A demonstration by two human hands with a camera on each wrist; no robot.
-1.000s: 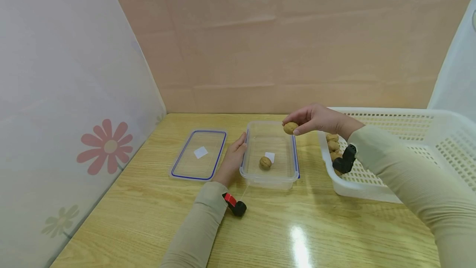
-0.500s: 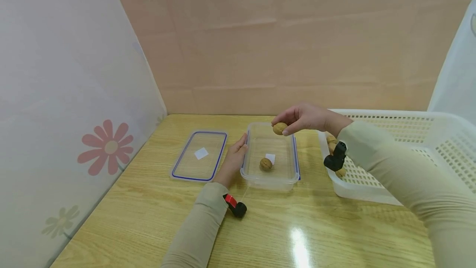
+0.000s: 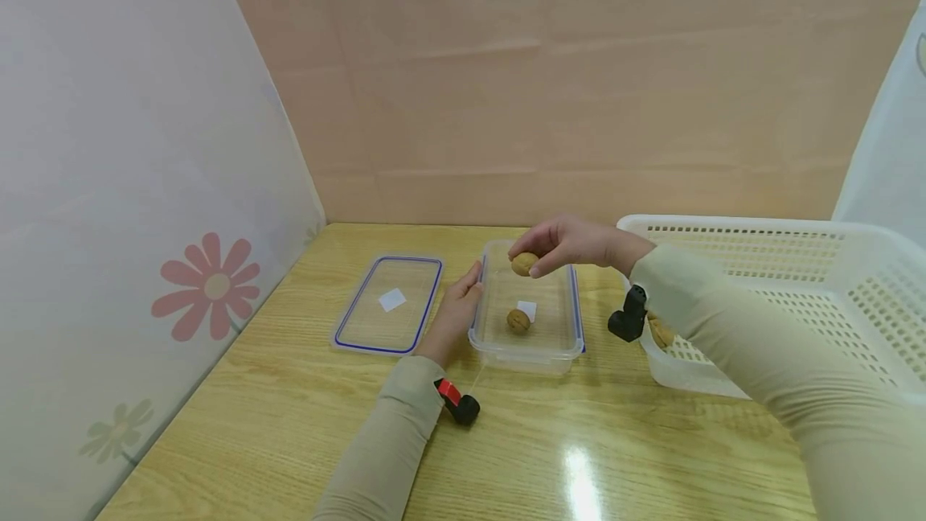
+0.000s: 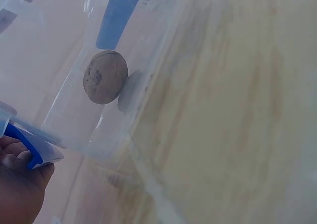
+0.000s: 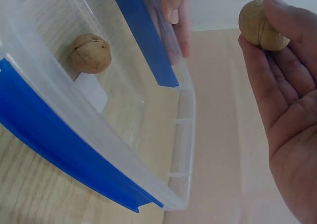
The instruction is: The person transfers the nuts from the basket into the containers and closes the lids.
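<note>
Two hands: both worked at one clear box in the middle of the head view.
Right hand (image 3: 571, 241): its fingertips were pinched together on a walnut (image 3: 524, 264), held in the air over the far end of the box; the high, light pinch kept the nut clear of the rim.
Held walnut, wrist view: it sat at the upper right of the frame (image 5: 262, 19), at the tips of the fingers, with the palm open below.
Left hand (image 3: 457, 312): its straight fingers pressed against the left wall of the box, seemingly to keep it from sliding.
Clear plastic box (image 3: 571, 320): open, with blue clips, resting on the wooden table (image 3: 275, 424).
Second walnut (image 3: 517, 321): it lay on the box floor beside a small white label (image 3: 528, 309).
Lid (image 3: 387, 302): it lay flat to the left of the box, just beyond the left hand.
White basket (image 3: 760, 264): at the right edge, behind the right sleeve, with another nut partly showing inside.
</note>
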